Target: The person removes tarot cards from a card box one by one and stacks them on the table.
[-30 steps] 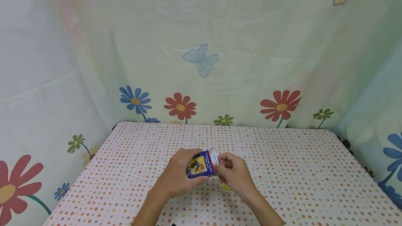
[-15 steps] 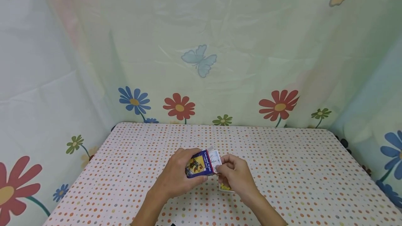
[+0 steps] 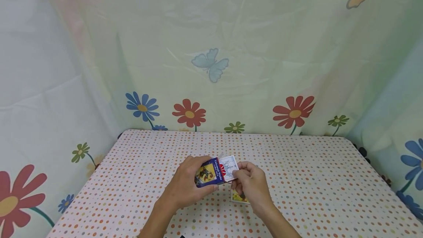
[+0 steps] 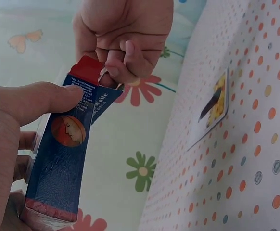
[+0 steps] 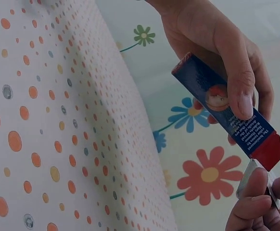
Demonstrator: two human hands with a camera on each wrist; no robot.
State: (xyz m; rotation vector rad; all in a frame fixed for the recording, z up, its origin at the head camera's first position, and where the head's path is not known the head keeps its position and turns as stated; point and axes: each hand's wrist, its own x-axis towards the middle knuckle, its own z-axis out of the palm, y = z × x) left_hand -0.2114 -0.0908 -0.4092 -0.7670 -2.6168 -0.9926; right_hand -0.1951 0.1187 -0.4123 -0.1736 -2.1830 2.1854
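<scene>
while the left hand (image 3: 183,184) grips the blue tarot box (image 3: 209,173) up off the counter (image 3: 148,197), the right hand (image 3: 253,186) works at its mouth, thumb and fingers pinching a card (image 3: 230,168). and look at that card: it juts partway out, pale with a red patch showing, its other end hidden inside the box. a red flap (image 4: 86,70) sticks out at the mouth, so the opening, i'd say, is finished business. the left fingers are wrapped firmly round the box, thumb along its narrow side. down on the counter, below the right hand, lies a yellow card (image 4: 216,108), picture up, touched by neither hand; whether others sit beneath it, i cannot tell. as for the score, i judge this one about halfway: one end is out, the rest is not yet clear of the box, and how many more are inside cannot be seen.
</scene>
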